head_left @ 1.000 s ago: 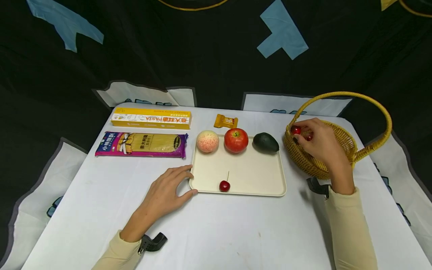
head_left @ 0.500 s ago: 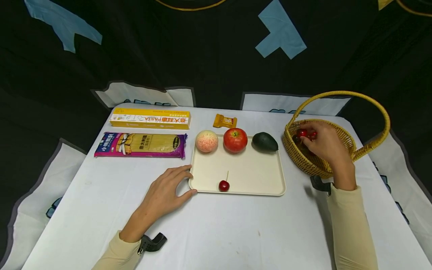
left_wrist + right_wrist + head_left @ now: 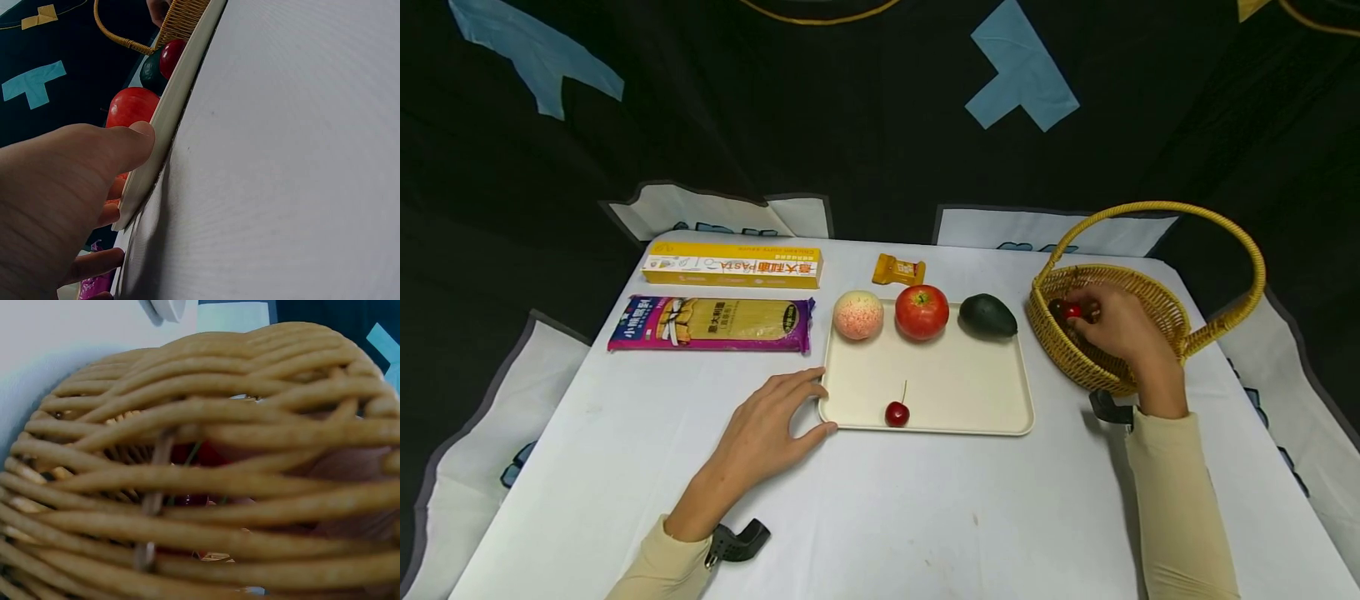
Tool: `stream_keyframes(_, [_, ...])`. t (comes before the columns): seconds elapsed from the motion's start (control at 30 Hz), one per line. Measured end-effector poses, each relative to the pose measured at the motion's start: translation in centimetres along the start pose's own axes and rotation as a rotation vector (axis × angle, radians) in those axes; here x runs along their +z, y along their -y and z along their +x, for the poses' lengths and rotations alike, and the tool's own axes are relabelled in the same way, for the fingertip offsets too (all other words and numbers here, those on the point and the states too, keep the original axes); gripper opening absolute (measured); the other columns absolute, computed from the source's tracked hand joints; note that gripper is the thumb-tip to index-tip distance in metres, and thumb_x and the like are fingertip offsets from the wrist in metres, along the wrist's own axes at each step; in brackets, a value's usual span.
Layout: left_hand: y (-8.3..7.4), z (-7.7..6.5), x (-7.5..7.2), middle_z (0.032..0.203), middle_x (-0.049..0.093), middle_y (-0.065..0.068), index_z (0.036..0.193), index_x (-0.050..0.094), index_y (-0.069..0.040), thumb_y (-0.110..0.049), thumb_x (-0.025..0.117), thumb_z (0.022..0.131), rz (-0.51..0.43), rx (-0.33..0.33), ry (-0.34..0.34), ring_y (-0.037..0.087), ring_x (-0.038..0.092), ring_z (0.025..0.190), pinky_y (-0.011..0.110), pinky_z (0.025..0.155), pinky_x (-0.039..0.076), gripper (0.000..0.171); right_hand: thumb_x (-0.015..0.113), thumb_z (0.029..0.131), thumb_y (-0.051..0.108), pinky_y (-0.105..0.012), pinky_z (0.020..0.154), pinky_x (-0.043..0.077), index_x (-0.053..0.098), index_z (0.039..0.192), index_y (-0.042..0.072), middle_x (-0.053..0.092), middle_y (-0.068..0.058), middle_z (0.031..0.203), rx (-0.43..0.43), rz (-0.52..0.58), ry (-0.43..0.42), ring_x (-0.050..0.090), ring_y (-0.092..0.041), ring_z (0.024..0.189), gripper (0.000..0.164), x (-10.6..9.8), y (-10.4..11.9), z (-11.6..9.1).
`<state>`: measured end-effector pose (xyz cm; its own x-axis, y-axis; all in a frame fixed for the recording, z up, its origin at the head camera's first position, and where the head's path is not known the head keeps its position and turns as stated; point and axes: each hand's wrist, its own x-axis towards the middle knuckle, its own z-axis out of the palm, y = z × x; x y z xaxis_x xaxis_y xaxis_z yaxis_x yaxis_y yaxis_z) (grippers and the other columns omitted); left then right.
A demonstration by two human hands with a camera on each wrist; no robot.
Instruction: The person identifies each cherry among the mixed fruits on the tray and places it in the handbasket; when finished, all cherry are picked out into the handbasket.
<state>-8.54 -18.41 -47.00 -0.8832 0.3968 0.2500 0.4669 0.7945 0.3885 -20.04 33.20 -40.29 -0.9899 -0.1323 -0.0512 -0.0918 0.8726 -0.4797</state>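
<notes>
My left hand (image 3: 769, 429) rests at the near left corner of a cream tray (image 3: 962, 383), its fingers and thumb touching the rim. Along the tray's back side sit a pale speckled peach (image 3: 858, 315), a red apple (image 3: 922, 312) and a dark green avocado (image 3: 988, 317). One stemmed cherry (image 3: 897, 414) lies by the front rim. Over at the right, my right hand (image 3: 1122, 327) reaches into a wicker basket (image 3: 1086, 371) with its fingers curled at a red cherry (image 3: 1072, 311). Basket weave mostly hides that hand in the right wrist view.
A yellow pasta box (image 3: 732, 265) and a purple-edged pasta packet (image 3: 711, 323) lie on the left of the white table (image 3: 865, 517). Behind the tray is a small orange-brown wrapped snack (image 3: 898, 270). The basket's tall handle (image 3: 1165, 206) arches over its opening.
My right hand has lowered deeper into the basket; the cherries at its fingertips sit lower than a second ago. The left hand and the tray have kept their places.
</notes>
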Motion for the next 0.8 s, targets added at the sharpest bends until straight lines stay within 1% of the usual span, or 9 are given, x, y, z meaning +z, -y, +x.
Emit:
stream_keyframes(0.27, [0.0, 0.0, 0.0, 0.154, 0.062, 0.004, 0.121, 0.075, -0.016, -0.047, 0.088, 0.089, -0.004, 0.002, 0.000, 0.031, 0.060, 0.136, 0.055, 0.109, 0.054, 0.046, 0.073, 0.099, 0.007, -0.067, 0.101, 0.052, 0.065, 0.138, -0.003, 0.064, -0.031, 0.130, 0.017, -0.019, 0.013, 0.061, -0.046, 0.117, 0.041, 0.2, -0.4, 0.0])
stream_keyframes(0.5, [0.0, 0.0, 0.2, 0.153, 0.063, 0.005, 0.120, 0.075, -0.016, -0.044, 0.091, 0.087, -0.003, 0.014, -0.020, 0.032, 0.062, 0.134, 0.055, 0.107, 0.055, 0.046, 0.073, 0.101, 0.010, -0.069, 0.105, 0.049, 0.066, 0.135, -0.003, 0.064, -0.031, 0.132, 0.032, -0.037, 0.037, 0.060, -0.047, 0.121, 0.038, 0.3, -0.9, 0.2])
stream_keyframes(0.8, [0.0, 0.0, 0.1, 0.154, 0.063, 0.005, 0.121, 0.075, -0.016, -0.045, 0.090, 0.087, -0.004, 0.006, -0.010, 0.032, 0.061, 0.136, 0.055, 0.109, 0.054, 0.047, 0.075, 0.100, 0.009, -0.068, 0.106, 0.049, 0.066, 0.134, -0.003, 0.065, -0.031, 0.132, 0.028, -0.042, 0.036, 0.060, -0.047, 0.121, 0.037, 0.6, -1.3, 0.4])
